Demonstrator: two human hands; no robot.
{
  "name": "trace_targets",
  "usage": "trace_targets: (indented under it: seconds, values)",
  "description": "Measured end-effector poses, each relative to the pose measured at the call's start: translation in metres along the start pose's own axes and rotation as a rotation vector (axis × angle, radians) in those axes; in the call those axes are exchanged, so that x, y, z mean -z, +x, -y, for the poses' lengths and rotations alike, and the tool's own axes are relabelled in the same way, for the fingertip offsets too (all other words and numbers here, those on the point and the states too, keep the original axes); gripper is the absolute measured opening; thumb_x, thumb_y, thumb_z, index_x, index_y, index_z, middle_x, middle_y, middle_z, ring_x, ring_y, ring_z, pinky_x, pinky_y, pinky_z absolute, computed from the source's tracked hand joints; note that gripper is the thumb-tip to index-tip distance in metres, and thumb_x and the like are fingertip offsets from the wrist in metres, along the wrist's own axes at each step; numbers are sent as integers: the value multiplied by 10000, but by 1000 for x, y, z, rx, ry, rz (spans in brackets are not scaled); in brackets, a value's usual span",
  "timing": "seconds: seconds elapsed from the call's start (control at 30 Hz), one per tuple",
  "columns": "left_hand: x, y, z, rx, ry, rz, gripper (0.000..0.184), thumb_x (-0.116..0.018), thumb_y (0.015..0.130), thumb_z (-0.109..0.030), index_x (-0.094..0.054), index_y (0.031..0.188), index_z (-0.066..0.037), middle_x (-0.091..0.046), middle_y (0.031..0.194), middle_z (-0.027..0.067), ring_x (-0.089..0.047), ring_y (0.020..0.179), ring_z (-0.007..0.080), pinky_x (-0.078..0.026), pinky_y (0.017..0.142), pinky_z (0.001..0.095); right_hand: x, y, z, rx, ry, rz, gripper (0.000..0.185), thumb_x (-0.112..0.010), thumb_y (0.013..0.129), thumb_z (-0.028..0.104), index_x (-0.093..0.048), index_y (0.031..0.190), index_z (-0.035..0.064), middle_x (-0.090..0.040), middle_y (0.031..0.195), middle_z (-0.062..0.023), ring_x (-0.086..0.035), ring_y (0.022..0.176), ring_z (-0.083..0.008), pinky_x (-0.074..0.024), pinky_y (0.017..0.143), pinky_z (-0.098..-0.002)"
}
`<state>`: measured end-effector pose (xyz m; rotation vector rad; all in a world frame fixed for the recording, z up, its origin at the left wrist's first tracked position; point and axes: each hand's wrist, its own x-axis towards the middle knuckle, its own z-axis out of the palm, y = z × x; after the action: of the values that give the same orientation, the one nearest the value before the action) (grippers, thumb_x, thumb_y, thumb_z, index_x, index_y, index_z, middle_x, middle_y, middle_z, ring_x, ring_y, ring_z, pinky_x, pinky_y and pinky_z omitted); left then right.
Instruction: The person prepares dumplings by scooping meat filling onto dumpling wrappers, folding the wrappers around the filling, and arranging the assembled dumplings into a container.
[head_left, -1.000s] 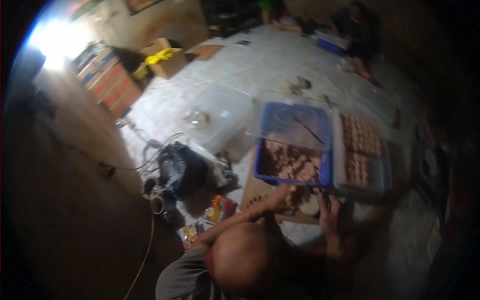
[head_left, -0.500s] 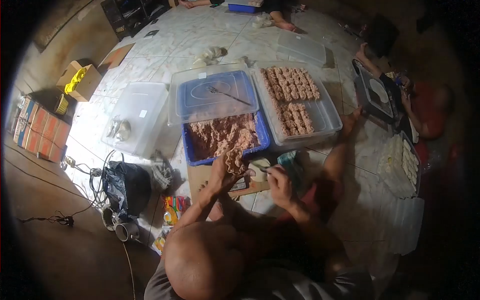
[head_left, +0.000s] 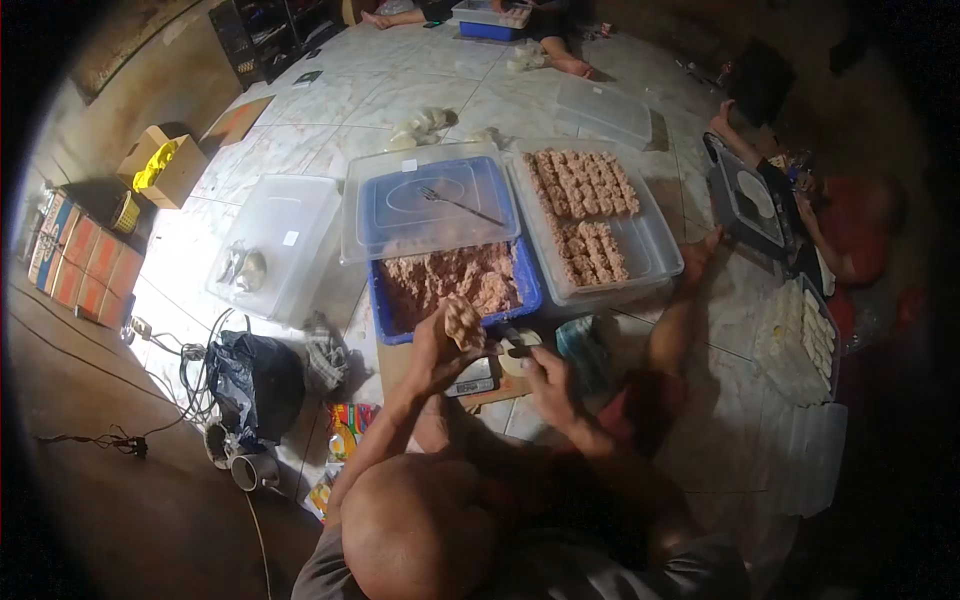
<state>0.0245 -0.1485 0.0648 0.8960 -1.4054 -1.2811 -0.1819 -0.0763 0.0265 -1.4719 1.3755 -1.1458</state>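
My left hand [head_left: 432, 350] is closed around a dumpling [head_left: 463, 325] piled with minced filling, just over the near rim of a blue tub [head_left: 378, 322]. My right hand [head_left: 552, 382] grips a small flat spreading tool [head_left: 516, 340], its blade close beside the dumpling. The tub holds pink minced filling [head_left: 450, 272]. A clear lid [head_left: 352, 215] covers its far half, with a fork [head_left: 460, 205] lying on it. Below my hands are a round pale stack of wrappers [head_left: 514, 362] and a digital scale [head_left: 474, 384].
Right of the tub, a clear container [head_left: 655, 250] holds rows of filled dumplings [head_left: 580, 185]. A checkered cloth [head_left: 325, 352] and black plastic bag [head_left: 255, 375] lie at left. A green cloth [head_left: 583, 345] is near my right hand. Other people sit at the right and far side.
The tool in my right hand has moved up and left, closer to the dumpling. My left hand still holds the dumpling, now slightly turned. The view has shifted a little.
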Motion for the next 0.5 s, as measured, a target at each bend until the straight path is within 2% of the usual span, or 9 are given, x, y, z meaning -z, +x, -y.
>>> trace_targets:
  seconds: [0.03, 0.07, 0.13, 0.17, 0.23, 0.33, 0.37, 0.43, 0.5]
  values:
    - [21, 1, 8, 29, 206, 182, 465, -909, 693, -97, -591, 1023, -19, -621, 875, 12, -575, 819, 83, -504, 728, 268, 0, -5, -13, -64, 158, 11, 160, -578, 982, 118, -621, 939, -30, -567, 757, -70, -538, 727, -159, -422, 655, -345]
    - [33, 1, 28, 190, -60, 178, 482, -924, 684, -124, -595, 1021, -21, -617, 879, 12, -574, 823, 85, -504, 728, 269, -9, -12, -34, 13, 302, -55, 203, -560, 1005, 146, -630, 953, -37, -533, 761, 14, -488, 753, -88, -400, 655, -283]
    - [27, 4, 15, 335, -328, 168, 500, -938, 674, -152, -600, 1019, -24, -612, 882, 13, -574, 826, 87, -503, 728, 269, -4, -17, -25, -61, 291, 79, 201, -558, 1007, 145, -633, 966, -37, -528, 770, 24, -476, 751, -83, -400, 659, -273]
    - [13, 0, 1, 180, -177, 104, 491, -941, 674, -179, -608, 1001, -25, -608, 864, 26, -574, 812, 94, -500, 724, 269, 0, -18, -16, -131, 278, 205, 199, -556, 1010, 144, -636, 980, -36, -523, 778, 34, -465, 750, -77, -399, 664, -263]
    - [3, -2, -2, 92, 16, 119, 506, -955, 667, -221, -616, 994, -35, -597, 846, 25, -560, 785, 96, -490, 714, 264, -17, -14, 2, -126, 249, 213, 181, -537, 1004, 123, -628, 974, -30, -535, 770, -1, -498, 751, -94, -413, 670, -278]
    - [-6, -2, 11, -128, 233, 151, 490, -958, 668, -215, -613, 972, -43, -593, 851, -21, -537, 778, 80, -486, 708, 261, -28, 3, -2, 397, -183, -25, 142, -484, 1008, 72, -582, 948, -11, -574, 823, -107, -567, 760, -169, -431, 658, -335]
    - [-7, -3, 10, -98, 218, 30, 498, -958, 669, -215, -607, 977, -42, -596, 860, -23, -536, 781, 82, -486, 712, 263, -20, 2, 0, 397, -182, -22, 142, -484, 1008, 72, -582, 948, -11, -574, 823, -107, -567, 760, -169, -431, 658, -335]
    - [-1, -3, 6, -58, 204, -91, 506, -958, 670, -215, -601, 982, -40, -599, 869, -24, -535, 784, 84, -487, 717, 266, -4, -5, 19, -40, -44, 94, 139, -496, 1009, 71, -590, 958, -18, -568, 842, -119, -556, 796, -156, -438, 687, -357]
    - [20, -4, 5, 93, 80, 151, 562, -969, 651, -237, -587, 1015, -41, -599, 861, -5, -545, 794, 104, -485, 736, 266, 0, -13, 4, 64, 28, 11, 142, -519, 1009, 89, -609, 1003, -21, -595, 856, -101, -565, 821, -134, -450, 703, -349]
